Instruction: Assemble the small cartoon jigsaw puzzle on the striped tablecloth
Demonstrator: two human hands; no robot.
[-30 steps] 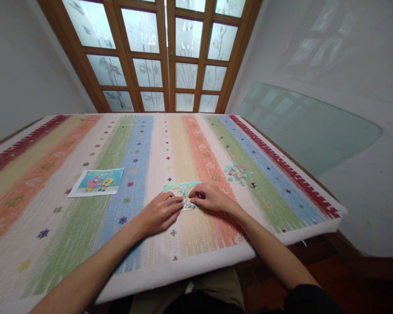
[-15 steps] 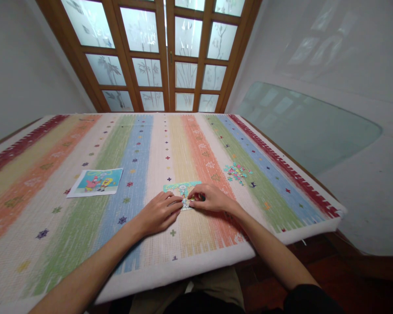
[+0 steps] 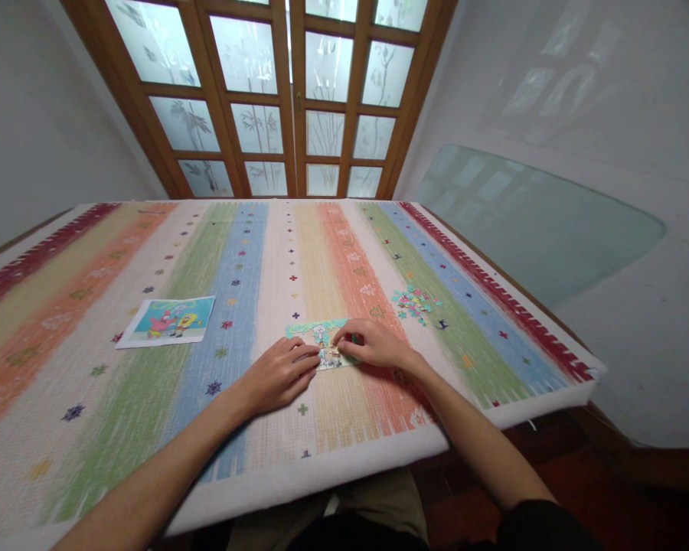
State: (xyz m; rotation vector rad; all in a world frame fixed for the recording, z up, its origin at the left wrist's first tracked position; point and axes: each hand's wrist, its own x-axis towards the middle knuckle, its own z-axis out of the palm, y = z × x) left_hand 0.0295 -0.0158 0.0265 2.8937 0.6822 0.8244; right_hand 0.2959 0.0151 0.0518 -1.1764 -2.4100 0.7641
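Note:
In front of me lies a partly assembled jigsaw puzzle (image 3: 320,330), with a pale cartoon figure and a turquoise upper edge showing. My left hand (image 3: 284,373) rests on its lower left part, palm down, the slightly bent fingers reaching over the pieces. Over the puzzle's right side my right hand (image 3: 373,343) is closed in a pinch, thumb and forefinger on what looks like a small puzzle piece, mostly covered by the fingertips. Both hands hide parts of the puzzle.
A heap of loose puzzle pieces (image 3: 415,304) lies to the right. The printed reference picture (image 3: 169,321) with cartoon characters is at the left. Beneath everything spreads a striped tablecloth (image 3: 149,428); its front edge (image 3: 321,490) runs close to my body.
My right hand has shifted slightly up and away from the puzzle's lower edge, uncovering more pieces there. My left hand stays in place.

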